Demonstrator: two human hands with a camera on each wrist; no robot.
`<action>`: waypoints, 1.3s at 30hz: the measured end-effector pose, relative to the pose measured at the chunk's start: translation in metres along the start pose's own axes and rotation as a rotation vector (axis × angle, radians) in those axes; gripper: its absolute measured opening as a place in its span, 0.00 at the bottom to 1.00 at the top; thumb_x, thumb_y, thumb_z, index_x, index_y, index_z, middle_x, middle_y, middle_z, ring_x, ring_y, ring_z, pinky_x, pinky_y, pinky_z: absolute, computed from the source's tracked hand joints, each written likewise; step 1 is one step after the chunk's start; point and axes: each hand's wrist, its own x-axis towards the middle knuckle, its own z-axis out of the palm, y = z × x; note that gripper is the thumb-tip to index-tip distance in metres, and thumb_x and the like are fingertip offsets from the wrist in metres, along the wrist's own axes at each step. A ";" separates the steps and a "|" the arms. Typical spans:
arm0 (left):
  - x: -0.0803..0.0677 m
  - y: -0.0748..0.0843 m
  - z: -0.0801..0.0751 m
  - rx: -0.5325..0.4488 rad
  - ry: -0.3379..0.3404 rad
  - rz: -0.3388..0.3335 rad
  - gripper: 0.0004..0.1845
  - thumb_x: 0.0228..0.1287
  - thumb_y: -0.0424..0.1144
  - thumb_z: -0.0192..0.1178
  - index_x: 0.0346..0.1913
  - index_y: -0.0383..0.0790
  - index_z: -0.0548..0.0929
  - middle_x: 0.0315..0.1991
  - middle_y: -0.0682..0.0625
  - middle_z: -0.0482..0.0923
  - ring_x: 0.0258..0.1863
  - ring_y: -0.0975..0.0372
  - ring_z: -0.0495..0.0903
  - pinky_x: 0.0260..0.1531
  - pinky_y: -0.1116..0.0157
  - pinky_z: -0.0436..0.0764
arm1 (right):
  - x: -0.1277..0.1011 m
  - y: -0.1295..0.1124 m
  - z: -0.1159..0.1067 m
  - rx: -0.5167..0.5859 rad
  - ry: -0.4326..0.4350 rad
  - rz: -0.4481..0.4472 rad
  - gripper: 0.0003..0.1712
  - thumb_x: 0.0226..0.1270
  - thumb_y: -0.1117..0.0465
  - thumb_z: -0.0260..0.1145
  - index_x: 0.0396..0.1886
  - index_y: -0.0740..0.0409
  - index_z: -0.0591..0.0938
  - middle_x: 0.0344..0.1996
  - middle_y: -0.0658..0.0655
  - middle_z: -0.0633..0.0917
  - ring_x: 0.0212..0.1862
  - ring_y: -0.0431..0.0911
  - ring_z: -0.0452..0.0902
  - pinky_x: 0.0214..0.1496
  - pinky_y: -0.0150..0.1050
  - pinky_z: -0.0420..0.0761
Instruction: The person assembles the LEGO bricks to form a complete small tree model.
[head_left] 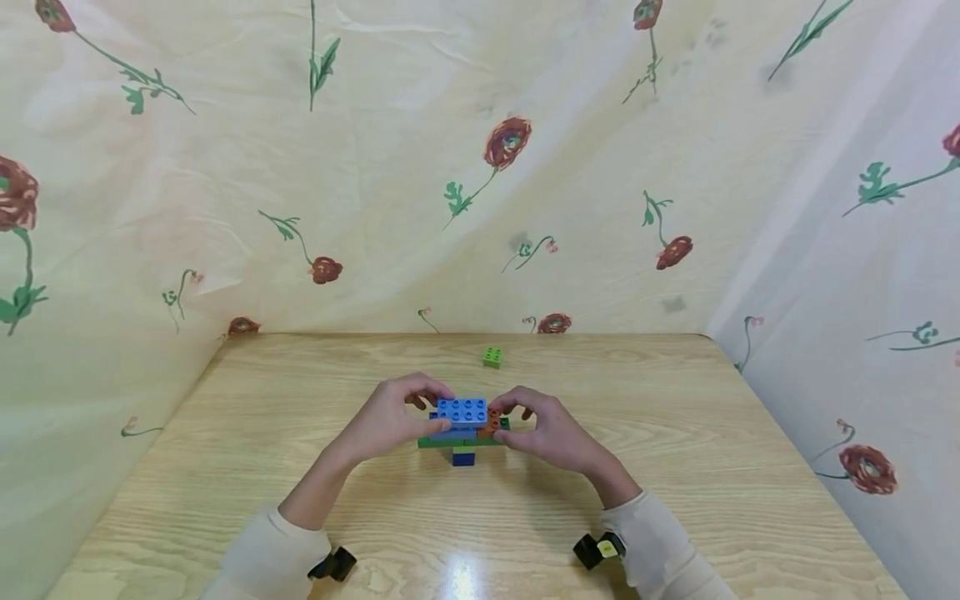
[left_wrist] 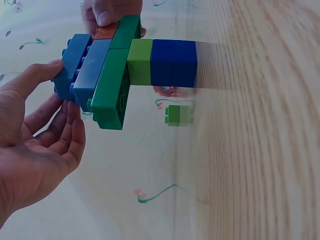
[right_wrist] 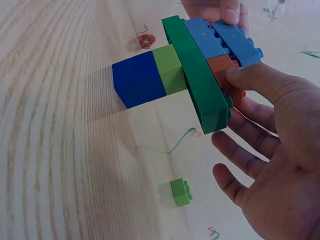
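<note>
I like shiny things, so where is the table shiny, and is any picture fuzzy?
Head view: a bright glare spot on the light wooden table near the bottom edge, between the sleeves. Left wrist view: the small loose green plastic brick looks soft and blurred. Right wrist view: the stacked plastic brick model casts a soft shadow on the wood.

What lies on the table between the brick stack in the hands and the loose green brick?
Only bare table between the brick stack and the loose green brick, per the head view.

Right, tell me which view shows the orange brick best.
The right wrist view: the orange brick sits on the long green plate, the right hand's thumb on it. The left wrist view shows a sliver; the head view a small corner.
</note>
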 end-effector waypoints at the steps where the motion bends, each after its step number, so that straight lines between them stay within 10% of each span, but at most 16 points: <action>1: 0.000 0.001 0.000 -0.003 -0.003 -0.003 0.17 0.61 0.41 0.75 0.53 0.49 0.87 0.51 0.54 0.85 0.47 0.57 0.81 0.57 0.44 0.79 | 0.000 0.000 0.000 0.001 -0.001 0.001 0.18 0.66 0.57 0.75 0.55 0.45 0.84 0.50 0.45 0.86 0.52 0.44 0.78 0.54 0.50 0.79; 24: 0.001 -0.005 0.003 -0.036 -0.034 -0.012 0.17 0.64 0.42 0.74 0.54 0.47 0.86 0.51 0.51 0.85 0.48 0.57 0.82 0.58 0.42 0.79 | 0.001 -0.003 0.000 0.024 0.029 -0.051 0.20 0.67 0.57 0.74 0.58 0.47 0.83 0.52 0.47 0.86 0.54 0.51 0.78 0.54 0.53 0.78; 39: 0.002 -0.011 0.003 -0.080 -0.039 -0.045 0.15 0.64 0.45 0.73 0.52 0.50 0.88 0.50 0.49 0.85 0.46 0.57 0.84 0.43 0.63 0.84 | 0.009 -0.011 0.004 0.059 0.078 -0.092 0.14 0.68 0.55 0.74 0.53 0.44 0.86 0.47 0.46 0.87 0.47 0.44 0.81 0.51 0.49 0.81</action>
